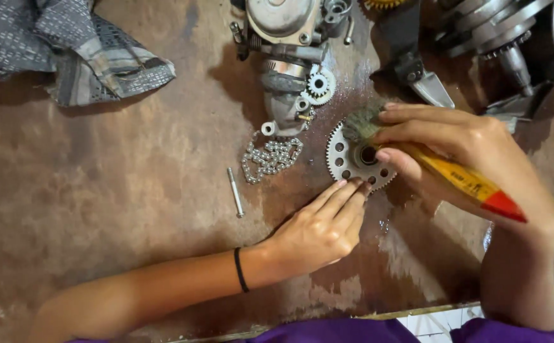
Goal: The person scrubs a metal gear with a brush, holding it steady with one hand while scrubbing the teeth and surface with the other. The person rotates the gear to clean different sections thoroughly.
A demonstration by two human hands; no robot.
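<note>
Brushing looks underway: the right hand (473, 149) grips a yellow-handled brush (416, 159) on the gear (353, 159), left hand (321, 228) fingers flat, empty, steadying its six-o'clock edge; next, probably rotating it.

Toothed metal gear (353, 162) and a paintbrush (445, 166) on a worn brown bench (131, 190).
The silver gear lies flat, ringed with round holes, a dark hub at its centre. The brush, yellow-handled with a red tip, slants across it, its grey bristles pressed onto the gear's upper edge near the hub.
</note>
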